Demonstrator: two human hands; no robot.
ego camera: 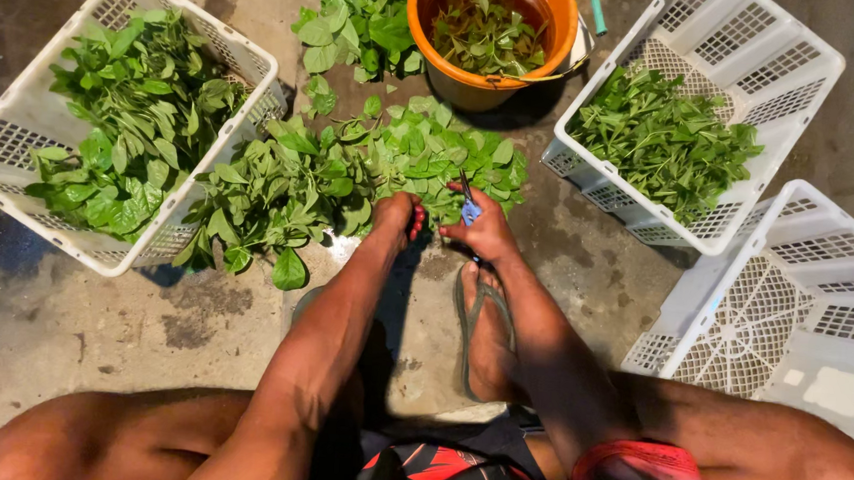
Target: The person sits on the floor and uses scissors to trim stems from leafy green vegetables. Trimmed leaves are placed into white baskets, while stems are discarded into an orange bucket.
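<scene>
A pile of green leafy stems (352, 171) lies on the concrete floor in front of me. My left hand (396, 216) is closed around a bunch of stems at the near edge of the pile. My right hand (485, 232) holds small blue-handled scissors (469, 205), their blades pointing up into the leaves right beside the left hand. My foot in a sandal (486, 328) rests on the floor just below the hands.
A white plastic crate (18, 141) of leaves stands at the left. An orange bucket (489, 36) with leaves stands at the top, more leaves (356, 23) beside it. Another white crate (783, 74) of greens is at the right, and an empty one (798, 312) below it.
</scene>
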